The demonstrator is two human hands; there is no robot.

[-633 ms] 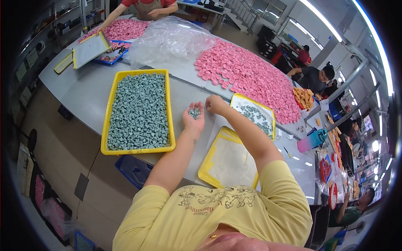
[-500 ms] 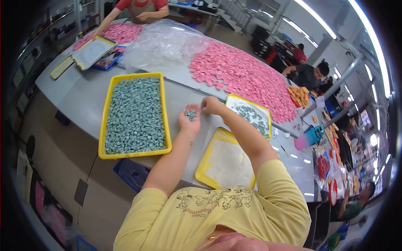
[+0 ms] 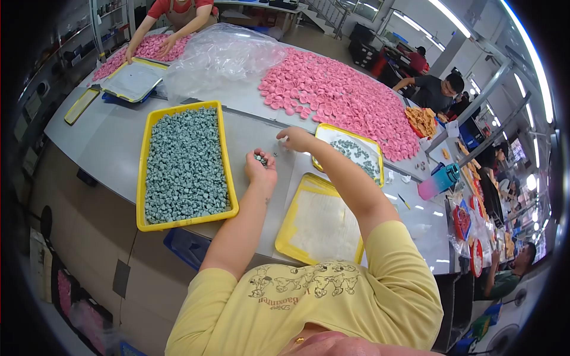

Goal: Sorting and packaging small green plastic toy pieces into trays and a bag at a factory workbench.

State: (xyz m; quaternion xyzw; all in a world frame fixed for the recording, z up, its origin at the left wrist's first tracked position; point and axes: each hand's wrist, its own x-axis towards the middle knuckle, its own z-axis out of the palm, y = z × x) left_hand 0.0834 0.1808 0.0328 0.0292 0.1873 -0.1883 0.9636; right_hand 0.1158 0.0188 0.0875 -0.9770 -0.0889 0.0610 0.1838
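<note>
My left hand [image 3: 261, 168] is cupped palm up, its fingers curled round a few small grey-green pieces [image 3: 260, 159]. It is just right of a yellow-rimmed tray [image 3: 141, 178] filled with a deep heap of similar grey-green pieces [image 3: 189, 166]. Above the grey table, my right hand [image 3: 295, 139] reaches left, fingers bent and slightly apart, with nothing visible in them. A tiny dark piece [image 3: 275, 154] shows between the hands. Under my right forearm is a yellow-edged tray with a white sheet [image 3: 338, 135], where grey-green pieces [image 3: 355, 155] are scattered.
Nearer me is a worn yellow-and-white tray [image 3: 320, 222]. Pink rounded pieces [image 3: 344, 101] cover the far table beside clear plastic sheeting [image 3: 222, 56]. A co-worker in red [image 3: 181, 15] handles a tray [image 3: 135, 79]. At right are a pink-and-teal bottle [image 3: 438, 181] and a pen [image 3: 404, 202].
My left hand has curled from a flatter palm and shifted slightly left. My right hand's fingers have parted a little and moved up and left. The co-worker's both hands now reach toward the pink pieces.
</note>
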